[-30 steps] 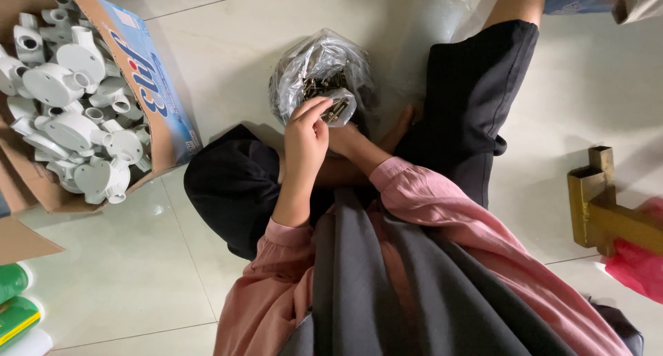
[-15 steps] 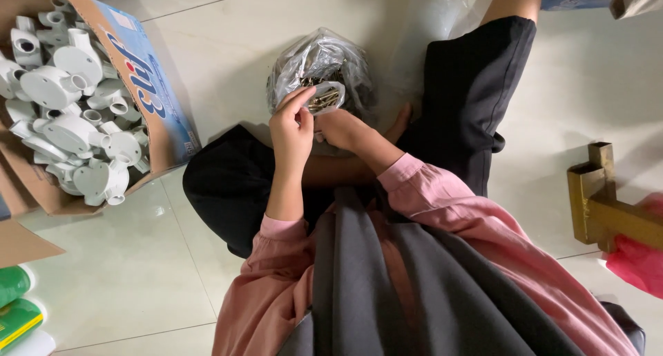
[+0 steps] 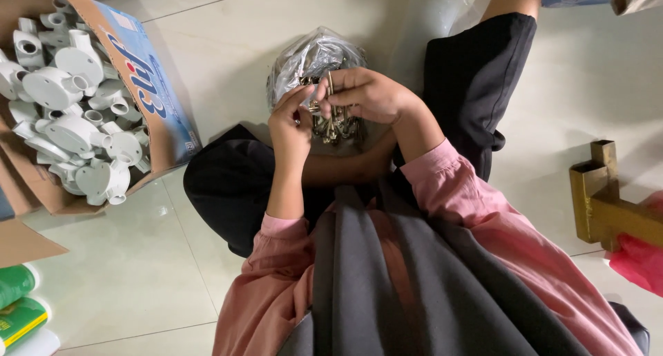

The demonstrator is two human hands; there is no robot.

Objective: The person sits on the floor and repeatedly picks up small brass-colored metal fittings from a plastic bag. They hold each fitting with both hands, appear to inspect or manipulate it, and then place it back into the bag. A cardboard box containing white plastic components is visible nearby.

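Over the plastic bag [image 3: 307,55], both hands' fingers [image 3: 345,87] pinch a brass screw [image 3: 329,87] upright, long axis vertical.

A pale tiled floor [image 3: 228,45] carries an open cardboard box [image 3: 148,87] of white plastic conduit fittings [image 3: 69,114] at left, a clear plastic bag of metal hardware [image 3: 304,59] in the middle, and a brass-coloured metal piece [image 3: 608,204] at right.

Pale glossy floor tiles [image 3: 587,73] were lit evenly. A cardboard box [image 3: 148,87] of white plastic fittings [image 3: 69,121] was set at left; a brass-coloured frame [image 3: 608,204] was seen at right.
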